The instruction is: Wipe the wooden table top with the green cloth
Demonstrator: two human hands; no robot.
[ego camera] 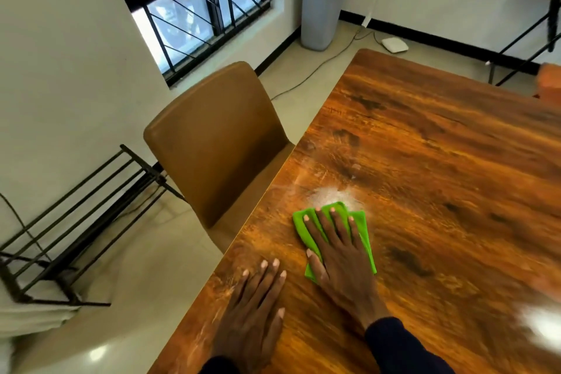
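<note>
A person's right hand (340, 255) lies flat on a green cloth (364, 234) at lower centre of the frame, grip spread wide, fingers (337, 222) straight and fanned over the fabric, pinching nothing. The cloth lies on the wooden worktop (440, 146) near its left edge, its far end touching a white patch (329, 194) on the wood. The left hand (255, 310), lower and just left of the right, rests palm down on bare wood, its grip likewise apart, fingers straight, holding nothing. A brown chair (218, 143) stands against the worktop's left edge; a grey bin (324, 0) stands at top centre, a black rack (76, 212) at lower left.
</note>
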